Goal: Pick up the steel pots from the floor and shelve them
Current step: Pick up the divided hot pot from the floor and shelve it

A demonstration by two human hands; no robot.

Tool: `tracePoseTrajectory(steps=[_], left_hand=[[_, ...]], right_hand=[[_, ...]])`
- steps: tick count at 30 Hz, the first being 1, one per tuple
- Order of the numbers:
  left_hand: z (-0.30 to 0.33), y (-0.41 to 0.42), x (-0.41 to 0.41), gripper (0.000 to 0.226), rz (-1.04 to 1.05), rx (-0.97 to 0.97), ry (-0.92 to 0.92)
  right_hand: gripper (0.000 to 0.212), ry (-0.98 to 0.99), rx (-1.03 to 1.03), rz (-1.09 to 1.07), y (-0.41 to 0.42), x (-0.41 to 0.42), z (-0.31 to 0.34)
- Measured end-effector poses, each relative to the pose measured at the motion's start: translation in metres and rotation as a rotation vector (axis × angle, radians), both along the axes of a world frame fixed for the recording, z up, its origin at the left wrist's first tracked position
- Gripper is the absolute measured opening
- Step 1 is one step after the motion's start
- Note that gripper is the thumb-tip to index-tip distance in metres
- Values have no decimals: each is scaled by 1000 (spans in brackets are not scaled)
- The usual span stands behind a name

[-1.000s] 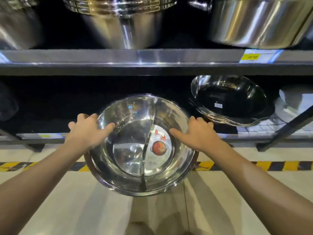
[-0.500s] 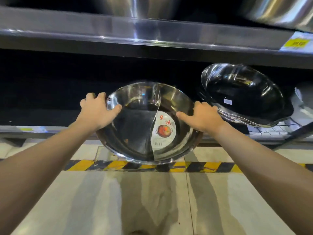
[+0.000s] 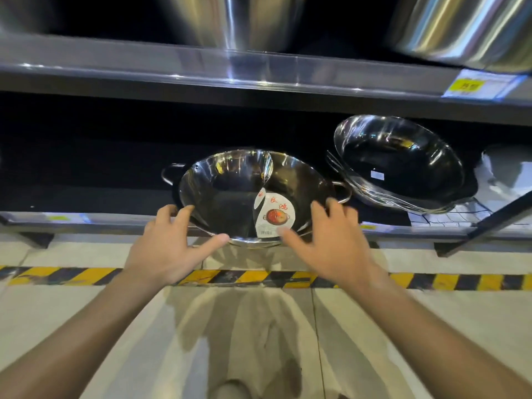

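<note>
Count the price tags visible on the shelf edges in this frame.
3. A yellow tag sits at the upper shelf's right end; two blurred tags sit on the lower shelf edge, one at left, one right of the divided pot. Others may be hidden.

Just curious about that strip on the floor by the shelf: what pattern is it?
Yellow and black diagonal stripes on the floor tape, seen clearly in the head view.

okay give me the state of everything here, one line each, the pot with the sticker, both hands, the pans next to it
divided pot: on the lower shelf, tilted toward the camera, front rim past the edge
left hand: open, fingers spread at the pot's left rim
right hand: open, blurred, at the right rim
stacked pans: leaning, right of the pot
upper-shelf pots: upright
</note>
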State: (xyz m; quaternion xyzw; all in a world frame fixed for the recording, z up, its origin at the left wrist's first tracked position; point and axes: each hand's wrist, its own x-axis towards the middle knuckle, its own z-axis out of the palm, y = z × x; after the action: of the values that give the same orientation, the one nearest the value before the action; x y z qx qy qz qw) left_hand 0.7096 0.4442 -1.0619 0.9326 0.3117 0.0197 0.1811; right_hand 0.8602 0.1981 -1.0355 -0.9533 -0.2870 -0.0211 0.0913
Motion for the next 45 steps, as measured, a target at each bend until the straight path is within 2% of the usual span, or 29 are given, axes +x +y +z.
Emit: tracePoseTrajectory(steps=[2, 4, 7, 14, 20, 23, 28, 32, 36, 40, 45], left_hand=[[-4, 0, -2, 112, -9, 20, -6], [-8, 3, 1, 114, -9, 39, -25], [-15, 11, 13, 114, -11, 66, -49], [-36, 41, 52, 106, -8, 100, -64], [-50, 61, 76, 117, 6, 105, 32], [-51, 59, 87, 115, -14, 117, 53], [-37, 56, 99, 116, -33, 145, 182], [-12, 52, 93, 108, -87, 178, 258], [30, 36, 86, 97, -130, 210, 272], [94, 11, 77, 89, -185, 227, 282], [202, -22, 63, 87, -216, 184, 341]], right_hand=[[102, 169, -45, -57, -1, -21, -6], [101, 279, -4, -83, 2, -18, -14], [97, 231, 38, -40, 9, 1, -22], [96, 101, -45, 43, 39, 50, -34], [98, 89, -225, 77, 69, 85, -53], [96, 81, -292, 74, 72, 96, -59], [95, 97, -315, 50, 71, 97, -57], [89, 134, -302, 69, 66, 89, -42], [73, 127, -258, 141, 57, 83, -7], [61, 143, -225, 211, 37, 72, 56], [54, 184, -225, 258, 3, 53, 165]])
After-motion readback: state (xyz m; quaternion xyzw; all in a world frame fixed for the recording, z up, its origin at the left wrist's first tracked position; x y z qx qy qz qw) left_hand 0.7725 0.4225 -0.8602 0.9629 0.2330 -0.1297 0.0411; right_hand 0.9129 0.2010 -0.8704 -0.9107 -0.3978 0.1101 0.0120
